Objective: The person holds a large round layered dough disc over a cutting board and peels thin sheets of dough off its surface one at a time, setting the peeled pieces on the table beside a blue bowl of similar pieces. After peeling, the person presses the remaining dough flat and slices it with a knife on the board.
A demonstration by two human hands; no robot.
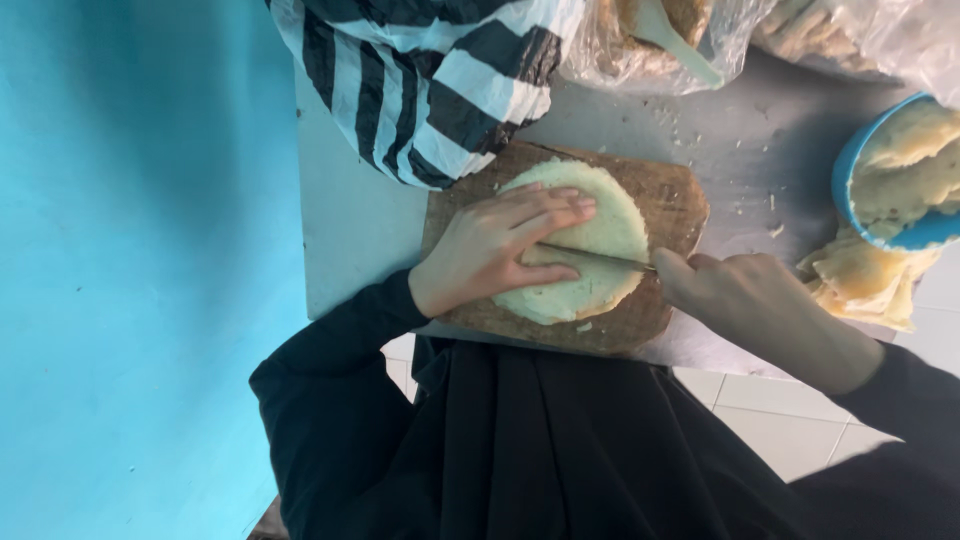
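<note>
Left hand (490, 250), fingers spread flat, is pinning the round pale flatbread stack (580, 240) on the worn wooden cutting board (670, 200), frame centre. Right hand (750, 300), clenched on the thin metal knife (600, 256), is slicing across the middle; cut looks partway, 2 halves not yet separated.

Knife (598, 257) handle hidden in right hand (745, 300); blue bowl (858, 170) cut off at rt edge.

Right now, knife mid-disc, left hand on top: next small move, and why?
Probably draw the knife on through toward the left hand, keeping its fingers flat. The blade lies across the middle of the dough disc, the right hand grips the handle, and the disc looks only partly cut on the board.
</note>
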